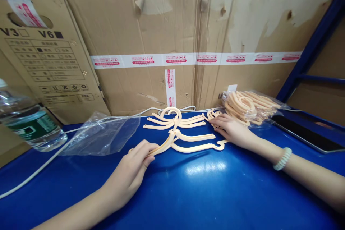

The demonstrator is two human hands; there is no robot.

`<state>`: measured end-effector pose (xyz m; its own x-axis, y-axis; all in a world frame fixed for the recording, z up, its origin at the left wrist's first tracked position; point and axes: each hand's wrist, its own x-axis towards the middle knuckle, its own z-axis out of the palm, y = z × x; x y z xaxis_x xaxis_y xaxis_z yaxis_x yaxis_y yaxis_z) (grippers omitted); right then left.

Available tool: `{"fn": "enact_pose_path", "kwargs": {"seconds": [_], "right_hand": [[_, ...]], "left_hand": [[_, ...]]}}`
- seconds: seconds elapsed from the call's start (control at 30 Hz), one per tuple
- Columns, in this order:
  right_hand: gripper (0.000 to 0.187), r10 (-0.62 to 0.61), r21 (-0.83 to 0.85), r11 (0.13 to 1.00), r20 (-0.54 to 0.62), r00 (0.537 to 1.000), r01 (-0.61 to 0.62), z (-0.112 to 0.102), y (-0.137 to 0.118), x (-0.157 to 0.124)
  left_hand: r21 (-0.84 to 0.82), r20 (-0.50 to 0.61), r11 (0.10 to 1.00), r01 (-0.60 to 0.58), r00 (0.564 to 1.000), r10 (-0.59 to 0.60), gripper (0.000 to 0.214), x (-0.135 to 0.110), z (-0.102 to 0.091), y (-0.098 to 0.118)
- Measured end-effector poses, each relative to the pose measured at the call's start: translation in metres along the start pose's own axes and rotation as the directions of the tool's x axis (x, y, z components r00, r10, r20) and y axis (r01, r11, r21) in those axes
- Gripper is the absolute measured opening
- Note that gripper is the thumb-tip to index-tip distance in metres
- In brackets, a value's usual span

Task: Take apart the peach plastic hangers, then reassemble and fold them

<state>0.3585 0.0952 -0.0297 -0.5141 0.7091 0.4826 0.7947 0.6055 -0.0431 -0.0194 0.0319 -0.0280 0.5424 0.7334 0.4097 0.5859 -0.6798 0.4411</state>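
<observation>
Head: two hands (133, 168) (234, 130), several hangers (192, 149), one bottle (33, 122).

Taped cardbd (151, 28) behind blue tbl (172, 197), blue frame (314, 45) on R.

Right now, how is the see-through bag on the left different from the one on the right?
The left bag looks empty and lies low; the right bag bulges with peach pieces. The left bag is beside the water bottle; the right bag is near the phone. Both are clear plastic.
</observation>
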Motion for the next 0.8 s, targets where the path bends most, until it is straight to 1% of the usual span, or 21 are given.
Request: {"fn": "enact_pose_path", "kwargs": {"seconds": [0.2, 0.23, 0.27, 0.3, 0.33, 0.37, 0.4, 0.43, 0.47, 0.5, 0.53, 0.57, 0.6, 0.63, 0.67, 0.7, 0.73, 0.8], "right_hand": [[0.021, -0.02, 0.013, 1.0, -0.044, 0.999, 0.02, 0.001, 0.001, 0.001], [0.022, -0.023, 0.017, 1.0, -0.066, 0.998, 0.024, 0.0, 0.0, 0.002], [0.023, -0.019, 0.025, 0.999, -0.113, 0.993, 0.022, -0.003, -0.002, 0.002], [0.023, 0.0, 0.039, 0.999, -0.183, 0.983, 0.008, -0.006, -0.005, 0.003], [0.023, 0.04, 0.063, 0.998, -0.271, 0.962, -0.023, -0.01, -0.008, 0.003], [0.022, 0.103, 0.103, 0.992, -0.364, 0.926, -0.07, -0.014, -0.012, 0.003], [0.02, 0.19, 0.164, 0.978, -0.448, 0.873, -0.128, -0.019, -0.017, 0.002], [0.019, 0.292, 0.249, 0.95, -0.503, 0.813, -0.187, -0.023, -0.022, 0.002], [0.018, 0.398, 0.358, 0.905, -0.521, 0.755, -0.23, -0.027, -0.027, 0.001], [0.019, 0.502, 0.489, 0.836, -0.503, 0.703, -0.247, -0.031, -0.032, 0.0], [0.021, 0.599, 0.631, 0.737, -0.448, 0.663, -0.24, -0.034, -0.037, -0.001], [0.022, 0.68, 0.761, 0.61, -0.363, 0.637, -0.218, -0.036, -0.042, -0.002], [0.023, 0.738, 0.862, 0.469, -0.265, 0.621, -0.19, -0.038, -0.047, -0.002], [0.024, 0.772, 0.928, 0.333, -0.168, 0.613, -0.166, -0.039, -0.052, -0.002], [0.026, 0.789, 0.964, 0.218, -0.083, 0.609, -0.151, -0.039, -0.057, -0.002], [0.028, 0.793, 0.981, 0.128, -0.012, 0.609, -0.146, -0.039, -0.061, -0.002], [0.029, 0.79, 0.987, 0.064, 0.04, 0.611, -0.147, -0.039, -0.065, -0.002], [0.032, 0.77, 0.985, -0.01, 0.116, 0.628, -0.17, -0.036, -0.071, -0.002]], "left_hand": [[-0.002, 0.008, 1.0, -0.012, 1.0, 0.012, 0.024, 0.0, 0.0, 0.0], [-0.006, 0.007, 1.0, -0.013, 1.0, 0.013, 0.024, 0.0, 0.0, 0.001], [-0.011, 0.005, 1.0, -0.012, 1.0, 0.012, 0.024, 0.0, 0.0, 0.001], [-0.017, 0.004, 1.0, -0.009, 1.0, 0.009, 0.024, 0.0, -0.001, 0.001], [-0.022, 0.001, 1.0, -0.005, 1.0, 0.005, 0.024, -0.001, -0.001, 0.002], [-0.028, -0.002, 1.0, 0.001, 1.0, -0.001, 0.023, -0.001, -0.001, 0.002], [-0.032, -0.003, 0.999, 0.008, 1.0, -0.008, 0.023, -0.001, -0.001, 0.003], [-0.035, -0.004, 0.999, 0.014, 1.0, -0.014, 0.023, -0.001, -0.001, 0.003], [-0.036, -0.005, 0.999, 0.019, 1.0, -0.019, 0.024, -0.001, -0.002, 0.004], [-0.036, -0.005, 0.999, 0.021, 1.0, -0.022, 0.024, -0.001, -0.002, 0.004], [-0.036, -0.005, 0.999, 0.02, 1.0, -0.021, 0.024, -0.001, -0.002, 0.004], [-0.036, -0.005, 0.999, 0.018, 1.0, -0.018, 0.024, -0.001, -0.002, 0.004], [-0.037, -0.007, 0.999, 0.015, 1.0, -0.016, 0.024, -0.001, -0.002, 0.003], [-0.039, -0.008, 0.999, 0.014, 1.0, -0.014, 0.024, 0.0, -0.002, 0.003], [-0.043, -0.011, 0.999, 0.013, 1.0, -0.014, 0.024, 0.0, -0.002, 0.003], [-0.049, -0.015, 0.999, 0.015, 1.0, -0.016, 0.024, 0.0, -0.002, 0.003], [-0.058, -0.017, 0.998, 0.018, 1.0, -0.019, 0.024, 0.0, -0.003, 0.003], [-0.077, -0.019, 0.997, 0.017, 1.0, -0.019, 0.024, 0.001, -0.003, 0.003]]}}
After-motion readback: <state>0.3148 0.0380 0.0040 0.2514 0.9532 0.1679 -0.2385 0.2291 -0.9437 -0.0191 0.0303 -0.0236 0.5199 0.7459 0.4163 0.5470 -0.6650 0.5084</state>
